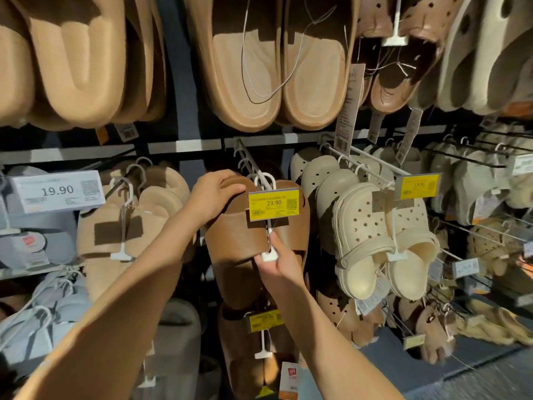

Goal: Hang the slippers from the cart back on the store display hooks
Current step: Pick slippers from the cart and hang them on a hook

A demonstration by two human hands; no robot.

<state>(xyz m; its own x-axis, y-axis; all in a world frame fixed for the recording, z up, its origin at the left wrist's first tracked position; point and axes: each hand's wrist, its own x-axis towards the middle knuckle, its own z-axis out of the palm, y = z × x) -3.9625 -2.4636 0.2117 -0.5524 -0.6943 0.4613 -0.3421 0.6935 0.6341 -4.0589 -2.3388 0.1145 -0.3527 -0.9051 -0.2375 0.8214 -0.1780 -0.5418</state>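
Both hands steady the brown rubber slide slippers (239, 241): left hand (215, 197) grips the heel, right hand (277, 262) pinches the white plastic hanger (269, 255), seating its loop on the white display hook (253, 168).

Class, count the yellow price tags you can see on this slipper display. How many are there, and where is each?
3. One marked 23.90 hangs in front of the brown slippers being hung; one is right, above the cream clogs; one is lower, under the right forearm. Others may be hidden.
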